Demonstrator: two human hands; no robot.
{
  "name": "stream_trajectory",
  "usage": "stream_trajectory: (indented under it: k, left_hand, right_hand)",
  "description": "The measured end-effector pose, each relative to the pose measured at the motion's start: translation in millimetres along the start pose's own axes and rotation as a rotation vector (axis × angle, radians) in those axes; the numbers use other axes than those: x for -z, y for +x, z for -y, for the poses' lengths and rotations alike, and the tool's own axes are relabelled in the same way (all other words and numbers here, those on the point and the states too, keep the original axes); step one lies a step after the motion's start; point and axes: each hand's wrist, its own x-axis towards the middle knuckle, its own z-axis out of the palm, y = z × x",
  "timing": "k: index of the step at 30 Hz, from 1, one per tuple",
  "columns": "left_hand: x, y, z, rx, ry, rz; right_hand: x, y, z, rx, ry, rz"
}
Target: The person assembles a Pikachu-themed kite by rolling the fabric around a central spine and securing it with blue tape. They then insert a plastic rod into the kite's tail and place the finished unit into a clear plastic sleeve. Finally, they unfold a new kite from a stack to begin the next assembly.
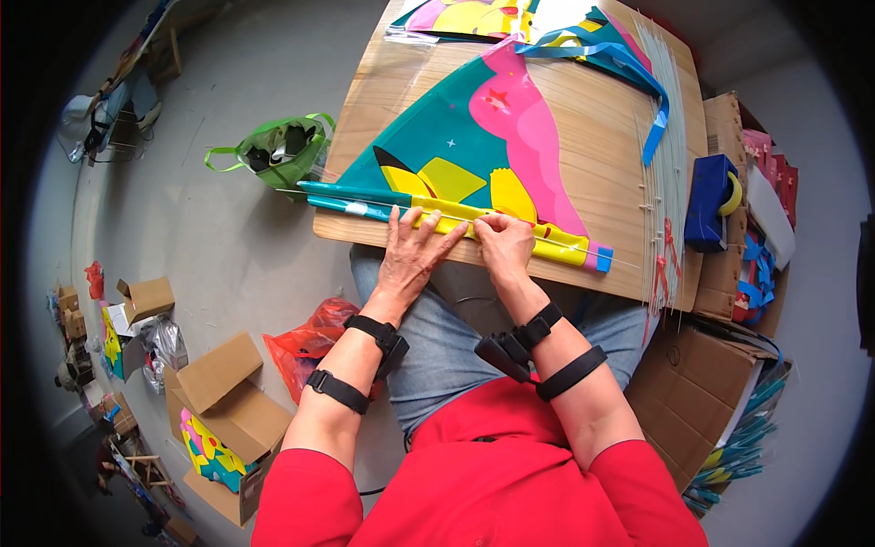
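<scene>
A triangular plastic kite (436, 123) in teal, pink and yellow lies on the wooden table, its point away from me. Its near edge is a rolled band (558, 244) with thin white rod ends sticking out at both sides. My left hand (415, 246) rests on this band, fingers spread and pressing down. Beside it, my right hand (504, 244) pinches the band near its middle between thumb and fingers. The fingers hide exactly how the rod sits there.
Many thin white rods (663, 164) lie along the table's right side, near a blue ribbon (654, 137). A blue tape dispenser (709, 202) stands beyond them. More printed sheets (469, 18) are at the far edge. A green bag (290, 155) and open cardboard boxes (219, 374) are at left.
</scene>
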Motion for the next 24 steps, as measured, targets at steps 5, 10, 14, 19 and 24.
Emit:
stream_trajectory:
  k: [5,10,14,19,24]
  left_hand:
    - [0,0,0,-0.007,-0.002,0.003]
    - [1,-1,1,-0.005,-0.005,0.016]
    - [1,0,-1,0.004,-0.002,0.028]
    - [1,0,0,0.002,0.008,0.037]
    - [1,0,-1,0.007,0.0,0.04]
  right_hand:
    - [-2,3,-3,-0.004,-0.013,0.008]
    - [0,3,2,-0.032,0.033,0.051]
    - [2,4,5,-0.027,0.036,0.066]
    - [4,4,8,-0.031,0.012,0.075]
    - [6,3,5,-0.053,0.093,0.077]
